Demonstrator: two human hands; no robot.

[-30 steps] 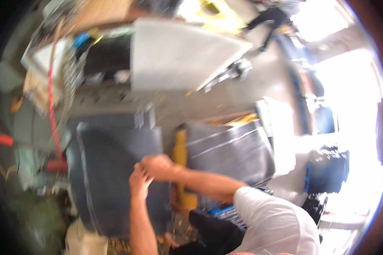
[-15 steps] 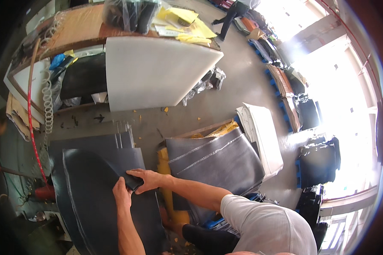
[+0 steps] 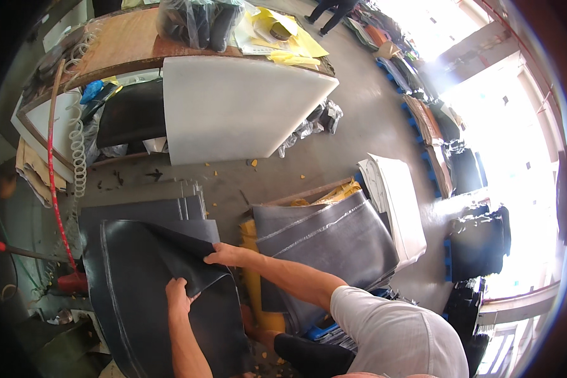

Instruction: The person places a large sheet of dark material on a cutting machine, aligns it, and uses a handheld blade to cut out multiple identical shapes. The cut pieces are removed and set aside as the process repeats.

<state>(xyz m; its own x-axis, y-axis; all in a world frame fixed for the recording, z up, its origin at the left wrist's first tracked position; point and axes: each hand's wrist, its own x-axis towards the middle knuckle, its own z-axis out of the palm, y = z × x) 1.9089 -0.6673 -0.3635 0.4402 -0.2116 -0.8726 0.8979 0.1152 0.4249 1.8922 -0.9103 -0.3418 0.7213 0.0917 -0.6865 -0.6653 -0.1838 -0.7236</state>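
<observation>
A large dark grey sheet (image 3: 151, 315), apparently rubber or leather-like, lies on top of a stack (image 3: 145, 211) of similar sheets at the lower left. Its far right part is lifted and folded back toward me, leaving a raised flap (image 3: 195, 261). At the flap's far right edge, my right hand (image 3: 223, 254) is closed in a pinch on the sheet. My left hand (image 3: 179, 293) grips the same sheet nearer to me, its fingers curled around the flap's near edge and partly hidden.
A second pile of dark sheets (image 3: 327, 246) with yellow material beneath stands to the right, beside folded white sheets (image 3: 397, 208). Beyond is a workbench (image 3: 120, 41) with a white panel (image 3: 239, 113) against it. A red-handled bar (image 3: 19, 250) juts in at left. Someone (image 3: 331, 14) stands far off.
My hands have moved apart: the right outward to the flap's edge, the left slightly nearer to me. The sheet between them has opened into a wider flap. The view has shifted slightly.
</observation>
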